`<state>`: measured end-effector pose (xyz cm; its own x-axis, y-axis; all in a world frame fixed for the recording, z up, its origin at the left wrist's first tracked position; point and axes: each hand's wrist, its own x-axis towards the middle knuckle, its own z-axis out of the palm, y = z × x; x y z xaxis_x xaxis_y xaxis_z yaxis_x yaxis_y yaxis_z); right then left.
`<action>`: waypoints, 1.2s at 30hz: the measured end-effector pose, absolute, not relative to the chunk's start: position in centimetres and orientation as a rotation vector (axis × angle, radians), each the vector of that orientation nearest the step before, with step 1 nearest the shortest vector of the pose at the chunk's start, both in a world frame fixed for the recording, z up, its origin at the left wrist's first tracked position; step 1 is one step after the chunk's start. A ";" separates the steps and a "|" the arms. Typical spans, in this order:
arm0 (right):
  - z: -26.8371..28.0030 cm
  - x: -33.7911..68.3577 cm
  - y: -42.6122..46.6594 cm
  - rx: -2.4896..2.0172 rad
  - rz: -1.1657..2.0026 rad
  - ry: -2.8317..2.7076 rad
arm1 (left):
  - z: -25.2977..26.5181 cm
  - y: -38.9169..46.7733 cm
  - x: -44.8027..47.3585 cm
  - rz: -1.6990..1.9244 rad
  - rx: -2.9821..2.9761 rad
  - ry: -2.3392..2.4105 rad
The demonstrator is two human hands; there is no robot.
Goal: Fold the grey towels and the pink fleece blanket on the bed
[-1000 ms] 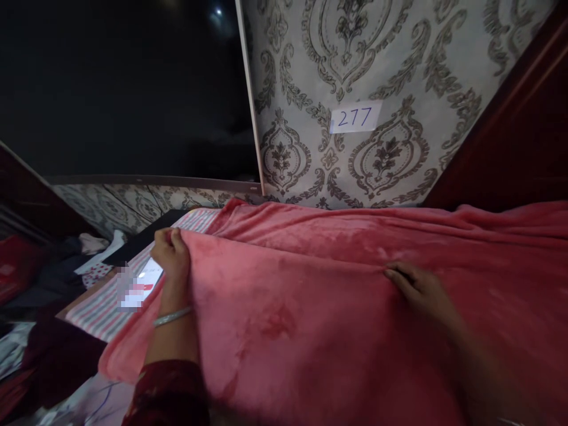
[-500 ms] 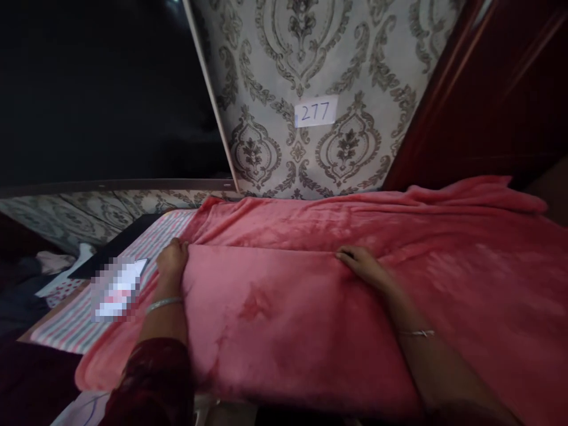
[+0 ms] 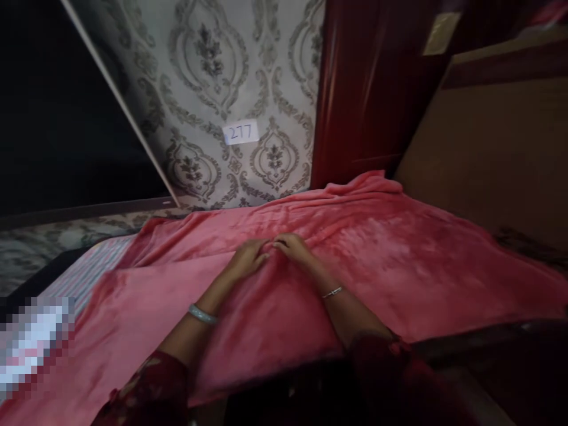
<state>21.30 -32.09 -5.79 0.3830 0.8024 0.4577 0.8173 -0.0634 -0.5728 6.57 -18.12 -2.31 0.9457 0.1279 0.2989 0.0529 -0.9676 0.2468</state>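
Note:
A pink plush blanket (image 3: 377, 254) lies spread over the surface, its near part folded back so that a straight edge runs across it on the left. My left hand (image 3: 247, 259), with a pale bangle at the wrist, is closed on that folded edge near the middle. Right beside it, my right hand (image 3: 293, 247) pinches the same edge, fingertips almost meeting those of the left. Between both arms the cloth rises in a slack crease toward me. The fingertips are partly hidden in the fabric.
A striped cloth (image 3: 95, 266) shows under the blanket at the left, with a blurred-out pale item (image 3: 35, 337) near it. Behind stand a large dark screen (image 3: 66, 118), patterned wallpaper with a paper marked 277 (image 3: 241, 132), and a dark red wooden panel (image 3: 355, 89).
My left hand has moved from the fold's left corner along the edge to beside my right hand. The view has swung right, and the cloth between my arms is bunched now.

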 end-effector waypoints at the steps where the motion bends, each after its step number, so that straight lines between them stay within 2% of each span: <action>1: -5.6 21.5 -32.5 -1.850 -0.052 -1.407 | -2.4 -19.4 7.3 0.418 2.875 0.146; 7: -6.3 26.9 -40.8 -1.968 -0.241 -1.235 | 0.0 -20.0 6.8 0.469 3.054 0.335; 14: -7.7 33.0 -51.0 -2.127 -0.296 -1.048 | 3.3 -19.8 5.8 0.525 3.197 0.292; 23: -7.3 35.0 -50.8 -2.170 -0.211 -1.147 | 4.6 -19.3 4.7 0.632 3.173 0.335; 30: -7.0 33.5 -49.6 -2.210 -0.267 -1.099 | 4.5 -18.9 4.4 0.677 3.201 0.310; 36: -3.6 32.3 -52.5 -2.191 -0.400 -0.982 | 4.5 -18.8 4.4 0.620 3.194 0.348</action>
